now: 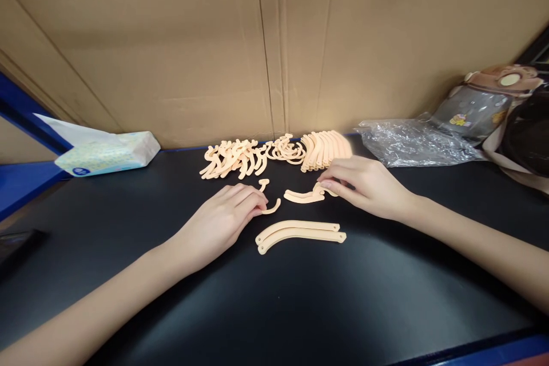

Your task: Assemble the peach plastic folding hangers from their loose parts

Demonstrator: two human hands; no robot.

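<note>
On the black worktop (386, 297), just in front of the long row of peach plastic parts (274, 154) lined up along the cardboard wall (274, 40), both hands are busy. Left hand (223, 220) lies curled, fingertips pinching one end of a small hook piece (273, 208). Right hand (364, 186) nips a curved strip (302, 197) at its right tip between thumb and fingers. Nearer the person than that row, two longer curved bars (300, 233) lie side by side, untouched. These pieces look light, thin and fairly stiff (smooth too, so likely slippery), best taken at the ends. Left of the row sits a tissue pack (107, 151); right of it, a crumpled clear bag (412, 143).
</note>
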